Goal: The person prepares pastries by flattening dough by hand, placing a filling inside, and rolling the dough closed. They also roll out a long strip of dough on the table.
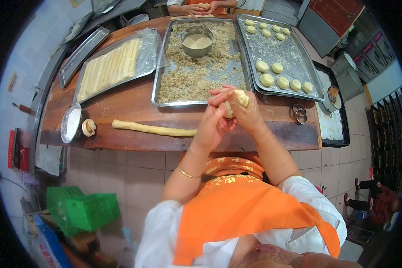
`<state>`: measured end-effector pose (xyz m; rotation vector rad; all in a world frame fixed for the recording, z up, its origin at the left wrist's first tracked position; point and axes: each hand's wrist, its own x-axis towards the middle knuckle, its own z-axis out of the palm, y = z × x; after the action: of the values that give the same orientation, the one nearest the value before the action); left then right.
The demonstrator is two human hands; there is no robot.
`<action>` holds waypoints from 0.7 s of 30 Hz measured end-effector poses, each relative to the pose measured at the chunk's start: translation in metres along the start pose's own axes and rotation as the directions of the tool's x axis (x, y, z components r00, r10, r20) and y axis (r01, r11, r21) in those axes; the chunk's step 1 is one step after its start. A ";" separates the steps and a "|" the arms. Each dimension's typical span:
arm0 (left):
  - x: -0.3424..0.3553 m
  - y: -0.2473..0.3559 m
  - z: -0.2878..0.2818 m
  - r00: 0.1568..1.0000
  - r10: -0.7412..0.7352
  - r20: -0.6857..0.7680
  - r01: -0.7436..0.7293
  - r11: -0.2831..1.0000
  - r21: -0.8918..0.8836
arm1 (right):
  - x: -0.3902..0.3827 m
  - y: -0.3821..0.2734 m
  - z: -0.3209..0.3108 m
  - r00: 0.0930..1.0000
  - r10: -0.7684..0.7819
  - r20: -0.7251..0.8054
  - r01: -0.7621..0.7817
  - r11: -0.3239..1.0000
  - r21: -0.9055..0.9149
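Over the front of the wooden table [263, 138], both my hands are cupped around a piece of pale yellow dough [242, 98]. My left hand [213, 121] wraps its near left side, fingers bent. My right hand [251, 115] presses from the right, with lumpy dough showing above its thumb; the dough's underside is hidden. Left of my wrists lies a long dough rope [152, 129]. Beyond the hands stands a metal tray [183, 105] spread with crumbly brown filling, holding a round tin [197, 52] of fine tan crumbs.
On the right, a tray [254, 49] carries several flattened dough rounds [267, 80]; nearby lie metal rings [300, 114]. At left are a plastic-covered tray [154, 49] of dough strips, a bowl of white flour [71, 123] and a tan ring-shaped object [89, 127]. A co-worker's hands [203, 9] work opposite.
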<state>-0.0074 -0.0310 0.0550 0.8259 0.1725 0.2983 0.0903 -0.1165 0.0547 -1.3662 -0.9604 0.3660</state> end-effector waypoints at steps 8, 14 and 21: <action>0.009 -0.011 -0.041 0.970 -0.020 0.243 -0.054 0.954 0.295 | 0.004 -0.011 0.004 0.971 -0.187 0.149 0.191 0.982 -0.010; 0.003 -0.009 -0.018 0.982 0.106 0.158 -0.139 0.967 0.214 | 0.000 -0.002 -0.007 0.980 0.105 0.168 -0.125 0.985 0.115; 0.010 -0.002 -0.039 0.951 -0.074 0.301 -0.011 0.962 0.271 | 0.005 -0.008 0.010 0.981 -0.194 0.025 0.188 0.971 0.148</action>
<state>-0.0077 -0.0017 0.0272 1.1287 -0.0700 0.1117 0.0832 -0.1088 0.0634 -1.1274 -1.0681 0.3115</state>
